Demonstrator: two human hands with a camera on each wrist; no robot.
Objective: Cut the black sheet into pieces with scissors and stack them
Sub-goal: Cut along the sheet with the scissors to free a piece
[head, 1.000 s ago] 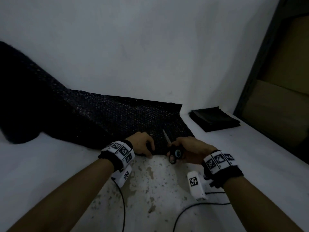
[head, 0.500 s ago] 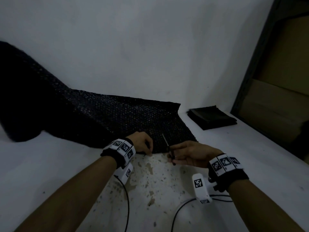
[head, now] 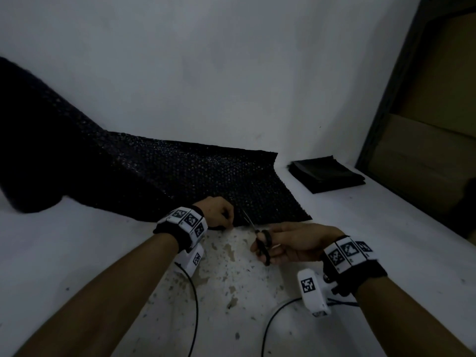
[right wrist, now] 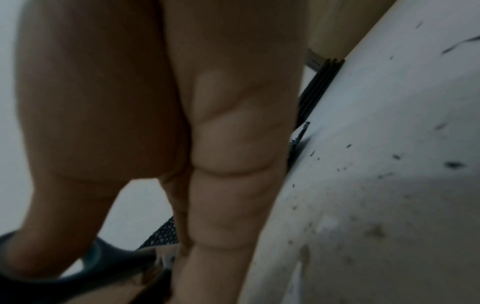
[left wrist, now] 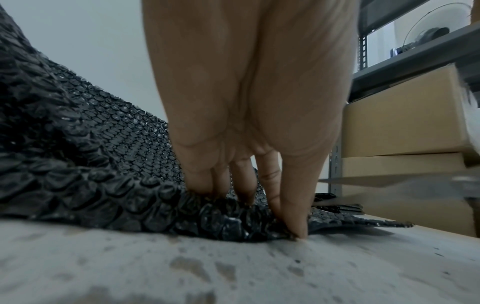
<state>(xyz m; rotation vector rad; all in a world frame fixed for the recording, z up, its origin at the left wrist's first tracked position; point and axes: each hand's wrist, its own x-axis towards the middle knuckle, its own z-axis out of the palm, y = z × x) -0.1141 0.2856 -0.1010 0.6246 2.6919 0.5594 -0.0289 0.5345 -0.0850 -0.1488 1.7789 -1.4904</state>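
Black bubble-textured plastic sheet (head: 195, 181) is pinched at its near edge by the left hand (head: 219, 212). Black-handled scissors (head: 260, 240), gripped by the right hand (head: 296, 243), point toward 11 o'clock; soft, springy film could buckle between the blades, and the pinching fingers (left wrist: 270, 185) sit close to the cut line.

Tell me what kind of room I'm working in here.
Probably a stockroom or packing area. Cardboard boxes sit on a metal shelf rack to the right, a big black bubble-wrap sheet spreads over the worn white table, and cut pieces are stacked nearby.
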